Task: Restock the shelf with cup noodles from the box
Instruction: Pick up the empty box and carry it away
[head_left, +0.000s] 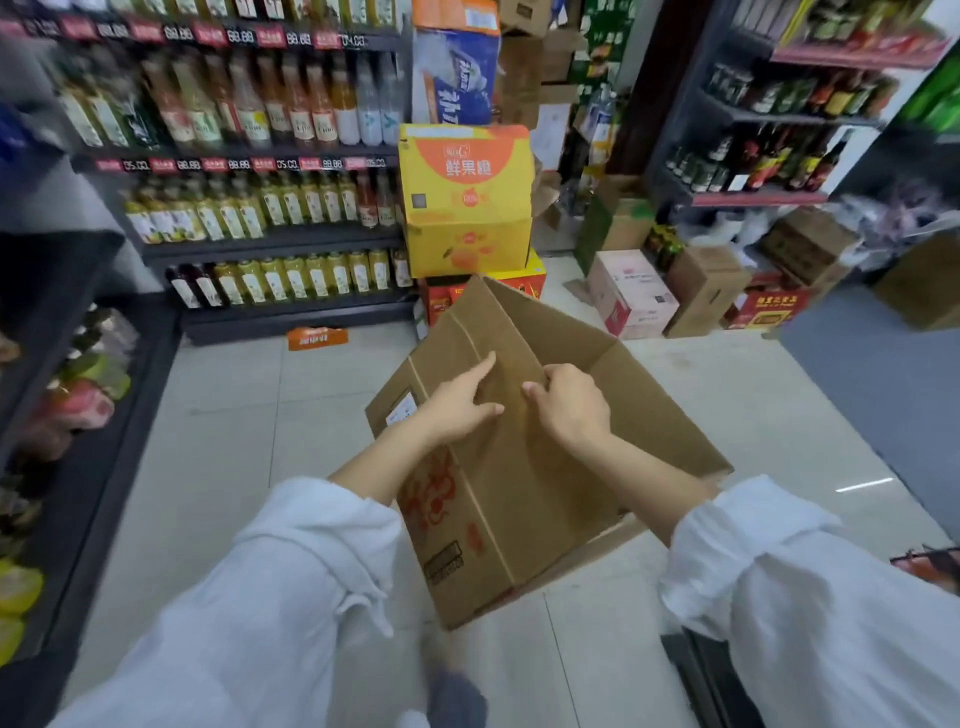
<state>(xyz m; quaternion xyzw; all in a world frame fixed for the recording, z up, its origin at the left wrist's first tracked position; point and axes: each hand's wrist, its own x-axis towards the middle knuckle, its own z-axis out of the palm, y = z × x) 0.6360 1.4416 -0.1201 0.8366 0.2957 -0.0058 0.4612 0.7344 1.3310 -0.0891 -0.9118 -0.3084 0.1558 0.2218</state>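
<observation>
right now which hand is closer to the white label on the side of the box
Left. The left hand lies on the box wall just right of the white label, fingers straight. The right hand grips the flap edge farther right, beyond the left hand.

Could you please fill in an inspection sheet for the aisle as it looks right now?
Surface: pale tiled floor, glossy.
Job's things: brown cardboard box with red print, open, held above the floor; no cup noodles visible inside.
Clutter: flattened orange carton by the shelf base; pink carton and brown cartons on the floor.
Grippers: left hand rests on the box with its forefinger pointing out; right hand grips a flap edge.
Cables: nothing seen.
Surroundings: dark shelves of bottled drinks; stacked yellow cartons; sauce bottle shelves.
</observation>
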